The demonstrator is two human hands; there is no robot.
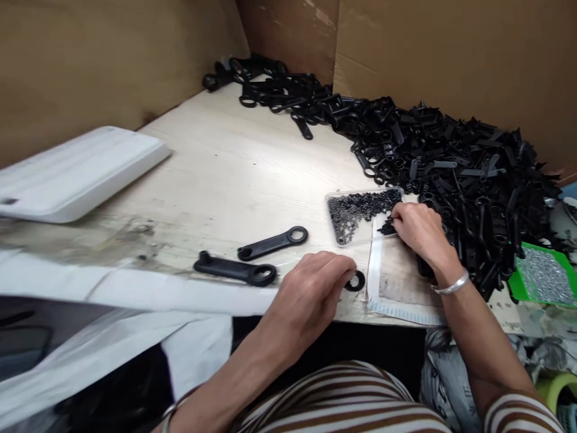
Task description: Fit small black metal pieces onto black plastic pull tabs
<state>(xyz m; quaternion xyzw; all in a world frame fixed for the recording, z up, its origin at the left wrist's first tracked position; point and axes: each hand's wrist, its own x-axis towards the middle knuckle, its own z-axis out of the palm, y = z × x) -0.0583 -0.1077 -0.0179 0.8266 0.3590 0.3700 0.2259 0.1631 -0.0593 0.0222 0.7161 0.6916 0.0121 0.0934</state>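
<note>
My left hand [313,291] is closed around a black plastic part whose ring end [355,281] sticks out to the right of the fingers, near the table's front edge. My right hand [419,231] reaches to the right side of a shallow clear tray [334,224] of small dark pieces [360,207]. Its fingertips are pinched at a little cluster of black pieces [386,227]; whether one is between them is too small to tell. Two black arm-shaped parts with ring ends, one upper [273,242] and one lower [234,270], lie left of my left hand.
A large heap of black parts [451,156] runs along the back and right. A white box-like object [85,171] stands at the left. A green tray [518,290] of small silvery pieces is at the right. Cardboard walls [451,54] enclose the table. A whitish cloth [406,288] lies under my right forearm.
</note>
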